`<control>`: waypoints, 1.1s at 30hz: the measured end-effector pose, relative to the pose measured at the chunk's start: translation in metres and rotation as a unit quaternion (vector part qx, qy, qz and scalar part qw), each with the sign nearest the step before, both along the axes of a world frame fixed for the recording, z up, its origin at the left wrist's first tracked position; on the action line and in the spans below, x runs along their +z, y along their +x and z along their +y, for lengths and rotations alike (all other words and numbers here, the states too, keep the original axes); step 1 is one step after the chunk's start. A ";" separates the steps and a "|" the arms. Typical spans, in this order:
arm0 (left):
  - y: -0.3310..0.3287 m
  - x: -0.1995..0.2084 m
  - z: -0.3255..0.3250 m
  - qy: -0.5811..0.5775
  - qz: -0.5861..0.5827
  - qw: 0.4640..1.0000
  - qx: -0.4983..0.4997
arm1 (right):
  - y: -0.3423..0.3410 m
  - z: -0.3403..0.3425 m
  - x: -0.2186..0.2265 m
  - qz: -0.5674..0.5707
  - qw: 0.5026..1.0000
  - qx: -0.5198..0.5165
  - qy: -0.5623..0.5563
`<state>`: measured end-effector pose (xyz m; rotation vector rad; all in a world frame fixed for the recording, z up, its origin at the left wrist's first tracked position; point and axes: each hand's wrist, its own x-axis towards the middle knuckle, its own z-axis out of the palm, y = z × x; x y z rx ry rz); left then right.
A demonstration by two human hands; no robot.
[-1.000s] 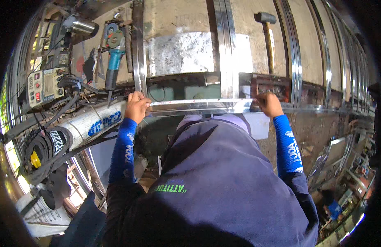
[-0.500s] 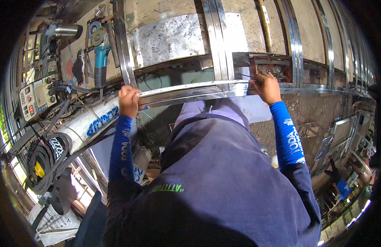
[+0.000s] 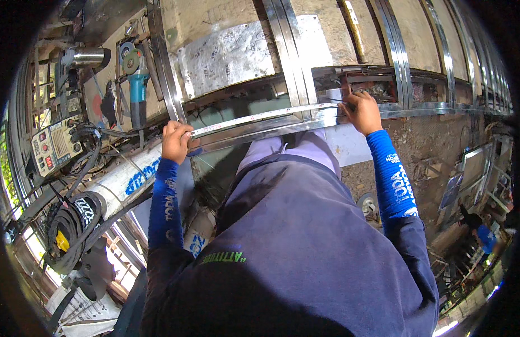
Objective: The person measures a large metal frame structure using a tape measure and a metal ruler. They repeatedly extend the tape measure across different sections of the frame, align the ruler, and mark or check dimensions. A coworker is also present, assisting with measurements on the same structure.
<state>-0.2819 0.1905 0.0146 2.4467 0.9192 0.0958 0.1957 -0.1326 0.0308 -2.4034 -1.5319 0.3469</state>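
Observation:
A white measuring tape [image 3: 265,116] with small marks is stretched along the near bar of a shiny metal frame [image 3: 243,132]. My left hand [image 3: 175,140] pinches its left end between thumb and fingers, just above the frame's left corner. At the tape's right end, my right hand [image 3: 362,112] is closed, its fingertips over the bar. A thin dark rod [image 3: 334,100] juts leftward from those fingers; its kind is too small to tell. Whether the right fingers also grip the tape cannot be made out.
An angle grinder [image 3: 137,84] lies on the bench at the left, near a welding machine [image 3: 56,146]. A marked metal sheet [image 3: 226,56] lies beyond the frame. Cables coil beside a white cylinder [image 3: 117,182] at lower left. Parallel metal bars [image 3: 395,50] extend right.
The view has shifted slightly. Both hands keep their places at the tape's two ends, and the tape still lies stretched along the bar.

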 end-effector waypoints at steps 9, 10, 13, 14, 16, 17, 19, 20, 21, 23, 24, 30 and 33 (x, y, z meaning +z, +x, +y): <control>0.009 0.014 0.007 -0.030 0.076 0.997 -0.011 | 0.001 -0.002 -0.010 -0.009 1.000 -0.016 -0.020; 0.010 0.015 0.008 -0.030 0.089 0.996 -0.008 | 0.001 -0.002 -0.010 -0.006 0.999 -0.021 -0.027; 0.011 0.013 0.012 -0.047 0.086 0.995 -0.010 | -0.001 -0.003 -0.011 -0.021 1.000 -0.014 0.002; 0.010 0.012 0.014 -0.044 0.083 0.995 -0.014 | -0.001 -0.003 -0.011 -0.022 1.000 -0.017 0.001; 0.009 0.007 0.016 -0.044 0.076 0.996 -0.017 | -0.002 -0.006 -0.010 -0.020 1.000 -0.016 -0.001; 0.008 0.004 0.017 -0.050 0.076 0.996 -0.021 | -0.001 -0.005 -0.011 -0.022 1.000 -0.015 -0.004; 0.007 0.001 0.020 -0.056 0.075 0.995 -0.021 | 0.000 -0.004 -0.012 -0.019 1.000 -0.021 -0.010; 0.006 0.001 0.021 -0.066 0.054 0.996 -0.021 | 0.001 -0.003 -0.012 -0.011 0.999 -0.022 -0.026; 0.006 0.002 0.023 -0.084 0.056 0.995 -0.016 | 0.001 -0.003 -0.013 -0.022 1.000 -0.011 -0.015; 0.008 0.006 0.029 -0.123 0.080 0.989 -0.005 | 0.002 -0.002 -0.013 -0.020 1.000 -0.003 -0.016; 0.010 0.010 0.032 -0.132 0.062 0.989 0.011 | 0.004 -0.003 -0.014 -0.006 0.999 -0.009 -0.039; 0.066 0.013 0.077 -0.020 -0.087 0.994 0.068 | 0.011 -0.004 -0.022 0.012 0.999 0.004 -0.047; 0.121 -0.004 0.130 0.078 -0.107 0.987 0.091 | 0.013 -0.003 -0.018 0.010 0.999 0.003 -0.051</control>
